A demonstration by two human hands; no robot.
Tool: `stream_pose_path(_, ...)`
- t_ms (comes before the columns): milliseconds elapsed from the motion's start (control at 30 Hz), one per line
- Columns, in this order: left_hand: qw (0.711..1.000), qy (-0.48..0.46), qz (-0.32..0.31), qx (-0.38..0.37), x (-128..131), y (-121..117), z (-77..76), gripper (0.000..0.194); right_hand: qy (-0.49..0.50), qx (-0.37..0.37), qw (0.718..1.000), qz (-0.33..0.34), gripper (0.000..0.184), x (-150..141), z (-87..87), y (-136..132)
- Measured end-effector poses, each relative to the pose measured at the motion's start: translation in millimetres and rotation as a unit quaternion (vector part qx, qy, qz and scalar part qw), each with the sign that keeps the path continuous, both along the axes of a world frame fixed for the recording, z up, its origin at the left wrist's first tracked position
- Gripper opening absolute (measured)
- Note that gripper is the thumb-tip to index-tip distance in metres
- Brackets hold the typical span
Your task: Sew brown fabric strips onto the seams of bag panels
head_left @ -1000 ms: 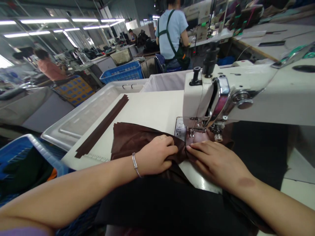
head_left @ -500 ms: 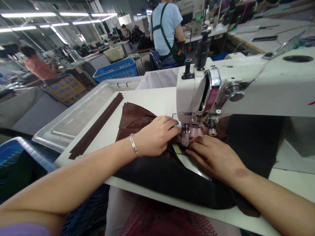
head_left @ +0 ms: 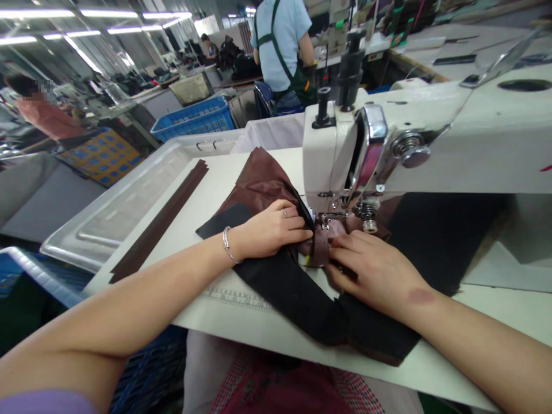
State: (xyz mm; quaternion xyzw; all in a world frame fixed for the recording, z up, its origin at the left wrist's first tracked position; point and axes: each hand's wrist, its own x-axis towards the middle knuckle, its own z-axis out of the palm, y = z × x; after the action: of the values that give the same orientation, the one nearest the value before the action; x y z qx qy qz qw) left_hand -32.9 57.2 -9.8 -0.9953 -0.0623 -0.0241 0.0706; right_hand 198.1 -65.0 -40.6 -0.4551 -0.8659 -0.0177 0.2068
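At the white sewing machine [head_left: 321,155], a piece of fabric, shiny brown on one face and black on the other [head_left: 288,287], lies bunched around the needle area. My left hand [head_left: 276,230], with a ring and a bracelet, is closed on the brown part [head_left: 263,178] just left of the presser foot [head_left: 322,221]. Its fingers curl onto the cloth, the tips partly hidden. My right hand [head_left: 371,264] grips the fabric close to the right of the foot, thumb and fingers bent around a fold. A narrow brown strip [head_left: 319,247] hangs at the foot between both hands.
Brown strips [head_left: 161,221] lie stacked on the table's left side. A printed ruler scale [head_left: 241,299] runs along the front of the tabletop. Beyond the table are a clear plastic tray [head_left: 77,230] and a blue crate [head_left: 194,121]. A person in green straps [head_left: 280,52] sits ahead.
The fabric left of the needle has turned, its brown end now pointing up and away. The black part has drawn back from the front left, uncovering the ruler scale. Both hands stay by the foot.
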Motion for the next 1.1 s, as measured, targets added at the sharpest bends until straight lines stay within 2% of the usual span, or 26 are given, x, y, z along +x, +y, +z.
stream_pose_path(100,0.998,-0.011,0.047,-0.028,8,-23,5.3,0.041,0.003,-0.022,1.0,-0.009,0.04,-1,-2.3,0)
stream_pose_path(167,0.996,-0.027,0.068,-0.045,13,-39,3.7,0.037,-0.002,-0.032,0.999,-0.016,0.049,-1,-3.2,1)
stream_pose_path(267,0.991,-0.032,0.116,-0.056,20,-52,-1.8,0.036,-0.016,-0.044,0.998,-0.028,0.044,-2,-1.7,4)
stream_pose_path(367,0.986,-0.032,0.155,-0.046,25,-54,-6.3,0.043,-0.033,-0.051,0.998,-0.027,0.039,-1,3.0,7)
stream_pose_path(533,0.986,-0.071,0.133,-0.064,23,-48,-14.5,0.036,-0.066,-0.031,0.997,-0.012,0.025,0,10.4,7)
stream_pose_path(667,0.962,-0.159,0.106,-0.196,17,-41,-19.9,0.024,-0.014,-0.023,1.0,0.003,0.022,3,8.3,10)
stream_pose_path(800,0.925,-0.192,0.116,-0.305,17,-37,-15.4,0.027,0.052,-0.06,0.997,-0.012,0.022,8,2.1,17)
stream_pose_path(933,0.927,-0.208,0.098,-0.296,20,-36,-12.2,0.022,0.056,-0.067,0.996,-0.028,0.02,11,1.1,19)
stream_pose_path(1100,0.936,-0.217,0.094,-0.261,23,-33,-16.6,0.012,0.06,-0.059,0.995,-0.049,0.022,10,4.1,17)
